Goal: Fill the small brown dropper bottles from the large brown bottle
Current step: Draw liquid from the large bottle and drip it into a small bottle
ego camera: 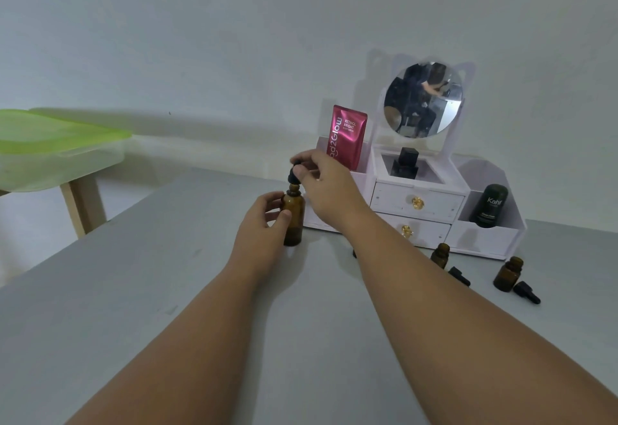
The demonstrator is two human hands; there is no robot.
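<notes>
The large brown bottle (294,215) stands upright on the grey table (167,290). My left hand (264,220) grips its body from the left. My right hand (322,183) pinches the black dropper cap (293,174) right at the bottle's neck. Two small brown dropper bottles (440,255) (507,273) stand uncapped to the right, each with a black dropper cap (459,275) (526,291) lying beside it. Another small dark item (354,253) peeks out from behind my right forearm.
A white vanity organiser (418,203) with a round mirror, drawers, a pink sachet (347,137), a black bottle and a dark green bottle (489,205) stands against the wall. A green-lidded clear box (57,150) sits on a wooden stand at left.
</notes>
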